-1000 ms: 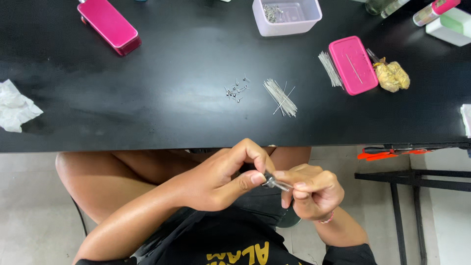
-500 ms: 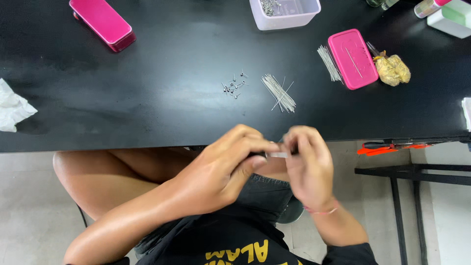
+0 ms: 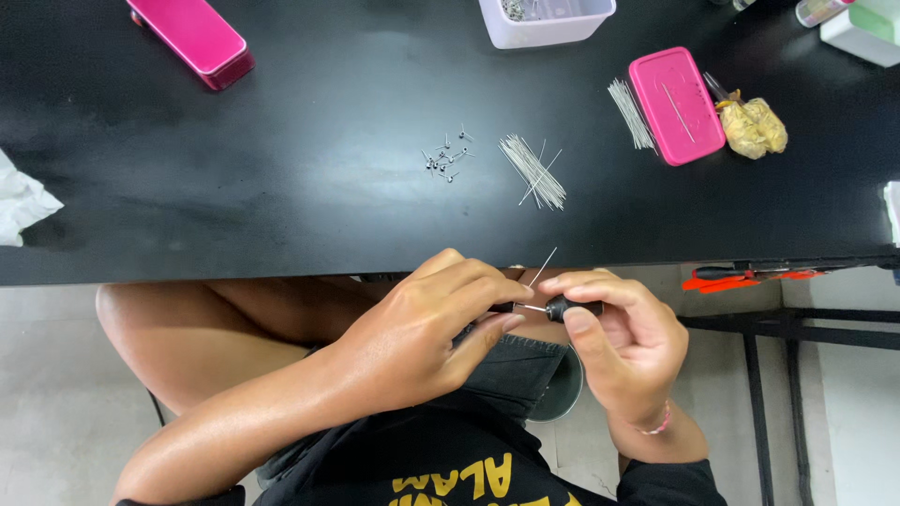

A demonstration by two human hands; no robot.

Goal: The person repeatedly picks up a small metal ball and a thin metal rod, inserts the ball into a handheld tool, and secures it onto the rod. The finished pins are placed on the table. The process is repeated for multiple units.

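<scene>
View: looking straight down from the person's head at two bare hands held in the lap, just below the near edge of a black table (image 3: 281,187).
Left hand: the left hand (image 3: 422,328) is curled, its fingertips pressed together around something dark and small; what lies inside that pinch is hidden by the fingers.
Right hand: the right hand (image 3: 623,337) pinches a small black tool handle (image 3: 570,306) between thumb and forefinger, the other fingers folded beneath.
Held thing: a thin metal pin (image 3: 542,269) rises at a slant from the point where the two pinches meet, its free end tilted up toward the table edge. A short metal tip runs from the handle toward the left fingertips.
Where the hands meet: the two sets of fingertips are just beside each other, nearly touching, over dark shorts.
Straight above the grip: a loose bundle of pins (image 3: 532,169) lies on the table, with a little scatter of small metal studs (image 3: 444,159) just left of it.
Above and right of the grip: a pink case (image 3: 675,105) with more pins (image 3: 630,114) along its left side and a crumpled yellow packet (image 3: 752,126) on its right.
Far above the grip: a white tub (image 3: 546,21) at the far table edge.
Above and far left of the grip: a second pink case (image 3: 192,39), and crumpled white tissue (image 3: 21,201) at the left border.
Right of the grip: a black stand with an orange-handled tool (image 3: 750,276) resting on it.
</scene>
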